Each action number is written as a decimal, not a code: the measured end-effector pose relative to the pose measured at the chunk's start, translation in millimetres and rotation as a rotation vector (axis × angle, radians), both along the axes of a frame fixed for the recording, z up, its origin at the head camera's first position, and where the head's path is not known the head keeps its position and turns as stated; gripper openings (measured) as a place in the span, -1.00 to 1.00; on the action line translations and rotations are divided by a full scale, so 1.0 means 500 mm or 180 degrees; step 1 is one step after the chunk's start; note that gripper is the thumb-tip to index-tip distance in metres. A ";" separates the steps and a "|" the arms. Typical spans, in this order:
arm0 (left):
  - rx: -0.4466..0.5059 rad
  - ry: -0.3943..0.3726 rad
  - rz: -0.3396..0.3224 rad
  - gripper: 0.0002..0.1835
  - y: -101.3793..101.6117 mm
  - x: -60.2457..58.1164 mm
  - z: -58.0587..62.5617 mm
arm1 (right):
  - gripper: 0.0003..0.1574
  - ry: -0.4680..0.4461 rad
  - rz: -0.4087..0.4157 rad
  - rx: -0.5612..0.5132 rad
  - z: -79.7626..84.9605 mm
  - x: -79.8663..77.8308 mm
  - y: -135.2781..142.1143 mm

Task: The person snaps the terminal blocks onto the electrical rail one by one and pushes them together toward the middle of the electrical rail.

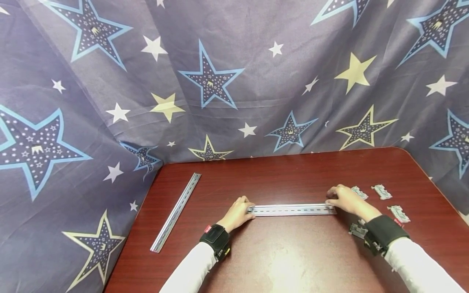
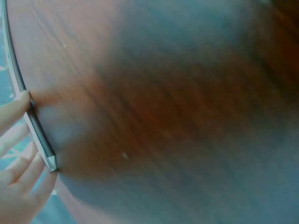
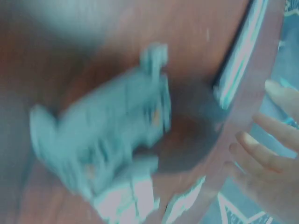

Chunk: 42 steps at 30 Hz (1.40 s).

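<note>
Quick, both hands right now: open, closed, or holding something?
Left hand: holding one end of the slotted metal rail.
Right hand: open, at that rail's other end.

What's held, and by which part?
The slotted DIN rail, by its left end, in the left hand; the right hand, at its other end, shows no grip.

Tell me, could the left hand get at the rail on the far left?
Probably yes: only bare table shows between the left hand and the left rail. The hand would likely have to release the middle rail first, whose end it holds.
</note>
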<state>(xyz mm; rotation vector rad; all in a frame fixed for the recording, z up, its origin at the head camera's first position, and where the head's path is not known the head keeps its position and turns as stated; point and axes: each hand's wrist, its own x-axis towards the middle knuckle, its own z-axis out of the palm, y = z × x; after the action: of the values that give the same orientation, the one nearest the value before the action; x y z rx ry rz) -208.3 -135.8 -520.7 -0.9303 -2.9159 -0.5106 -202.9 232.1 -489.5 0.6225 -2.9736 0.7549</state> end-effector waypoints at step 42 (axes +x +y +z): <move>-0.0054 0.0046 -0.0010 -0.65 0.007 0.002 0.006 | -0.73 0.0132 -0.1077 0.0081 -0.023 -0.028 0.122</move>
<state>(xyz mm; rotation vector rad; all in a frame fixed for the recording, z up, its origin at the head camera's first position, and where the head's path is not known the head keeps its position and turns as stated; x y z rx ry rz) -207.5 -132.4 -517.8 -0.9369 -2.9109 -0.4780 -216.8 293.0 -501.0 0.1243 -2.9380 0.6666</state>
